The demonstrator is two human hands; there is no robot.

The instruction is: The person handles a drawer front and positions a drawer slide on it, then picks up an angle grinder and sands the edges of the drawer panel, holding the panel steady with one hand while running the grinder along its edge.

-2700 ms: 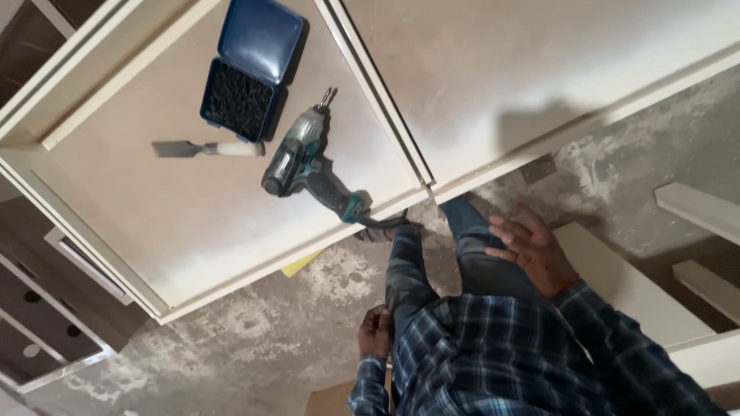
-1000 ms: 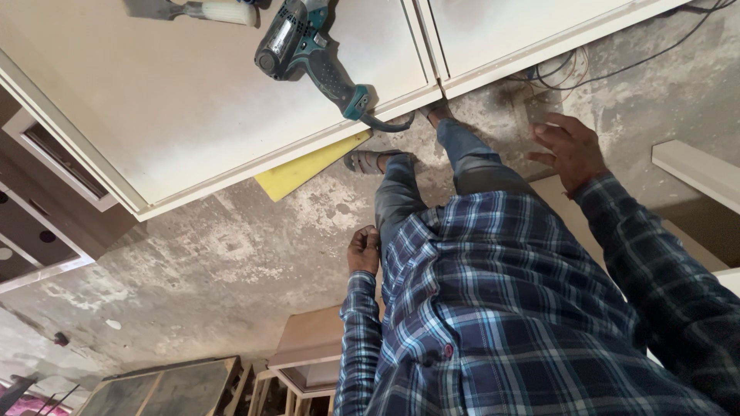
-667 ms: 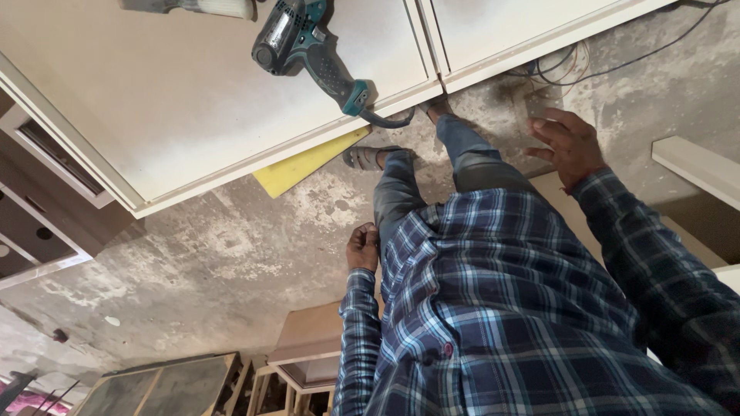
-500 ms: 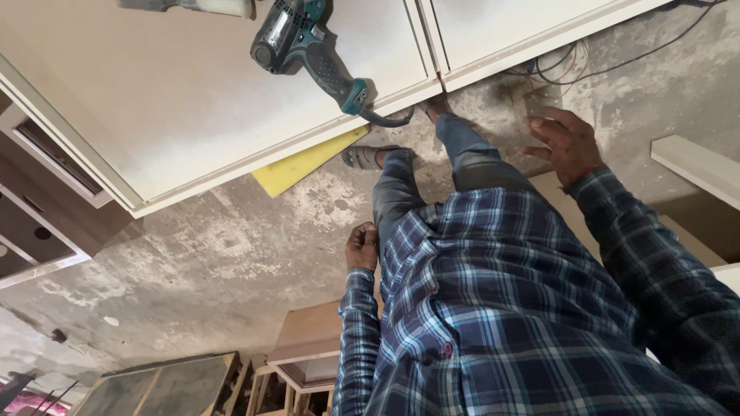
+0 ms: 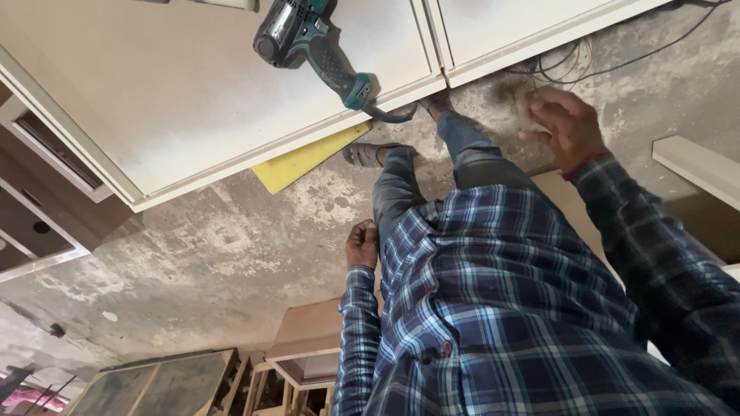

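Note:
I look down along my plaid shirt and jeans to my sandalled feet on a dusty concrete floor. My left hand (image 5: pixel 361 245) hangs beside my left thigh with its fingers curled in, and nothing shows in it. My right hand (image 5: pixel 566 127) is held out over the floor to the right, fingers loosely apart and empty. A teal and black power drill (image 5: pixel 308 38) lies on a cream panel (image 5: pixel 177 115) ahead of my feet, out of both hands' touch. Its cord end reaches the panel's edge near my right foot.
A second cream panel (image 5: pixel 524 23) lies beside the first. A yellow sheet (image 5: pixel 304 158) pokes out from under the panel. Thin cables (image 5: pixel 640 54) trail on the floor. Brown drawer units (image 5: pixel 38 223) stand at the left, a white board (image 5: pixel 697 169) at the right, a wooden stool (image 5: pixel 308 339) behind me.
The view has swung back from the panel, so the blue screw box and scraper have left the frame. Over the last second my hands have barely moved.

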